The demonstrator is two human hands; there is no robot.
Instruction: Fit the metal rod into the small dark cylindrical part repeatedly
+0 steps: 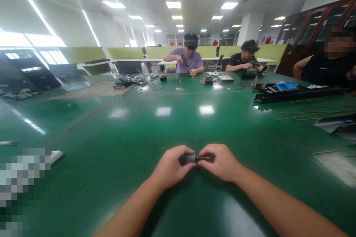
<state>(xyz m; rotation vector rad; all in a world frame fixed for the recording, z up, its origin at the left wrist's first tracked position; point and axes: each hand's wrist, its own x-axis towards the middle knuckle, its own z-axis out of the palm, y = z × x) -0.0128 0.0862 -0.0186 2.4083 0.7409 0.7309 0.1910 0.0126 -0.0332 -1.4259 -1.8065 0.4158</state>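
A small cylindrical part (190, 158) with a grey, metallic-looking body lies between the thumb and fingers of my left hand (172, 166). From its right end a thin, ridged dark shaft (203, 158) runs toward my right hand (222, 162), whose thumb and fingers close around it. Both hands are low over the green table (167, 129), close together near its front middle. The fingertips partly hide the ends of the part, and its exact kind cannot be made out.
Three people sit across and to the right. A long black housing (294, 94) and thin rods (317, 112) lie at the right. Electronic parts (129, 80) and a small black box (163, 78) are at the far side. A white bar (56, 157) lies at the left.
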